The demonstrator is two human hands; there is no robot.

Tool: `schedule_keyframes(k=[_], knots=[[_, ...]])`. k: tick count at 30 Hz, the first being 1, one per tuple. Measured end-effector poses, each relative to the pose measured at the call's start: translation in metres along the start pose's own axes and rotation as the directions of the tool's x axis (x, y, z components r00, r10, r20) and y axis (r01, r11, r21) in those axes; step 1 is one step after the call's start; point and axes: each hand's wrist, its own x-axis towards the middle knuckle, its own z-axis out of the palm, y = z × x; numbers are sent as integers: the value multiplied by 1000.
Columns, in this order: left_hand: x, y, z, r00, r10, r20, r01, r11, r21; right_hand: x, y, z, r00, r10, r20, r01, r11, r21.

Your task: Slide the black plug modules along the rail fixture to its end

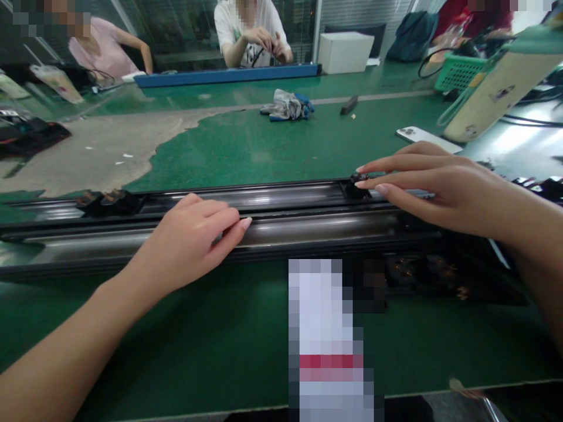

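Observation:
Two long dark rails with shiny metal channels lie side by side across the table: a far rail (281,195) and a near rail (316,228). My left hand (197,231) rests on them near the middle, its fingers curled over the near rail's far edge and its thumb alongside. My right hand (444,181) reaches in from the right with its fingers stretched out and somewhat apart. Its fingertips touch a small black part (358,186) sitting in the far rail. Further left in that rail is a black block with copper-coloured pieces (109,203).
Dark parts with copper-coloured bits (426,272) lie near me at right. Beyond the rails are gloves (288,105), a phone (426,139), a large bottle (488,94), a green basket (460,73), a white box (345,53) and a blue bar (229,75). People sit across the table.

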Motion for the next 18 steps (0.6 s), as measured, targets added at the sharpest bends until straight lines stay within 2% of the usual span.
schedule_keyframes(k=[9, 18], knots=[[0, 4, 1, 1000, 16, 14, -15, 1000, -19, 7, -1, 9, 998, -14, -67, 17, 999, 41], [3, 5, -1, 1000, 2, 22, -1, 999, -36, 4, 7, 15, 999, 27, 24, -27, 1000, 8]])
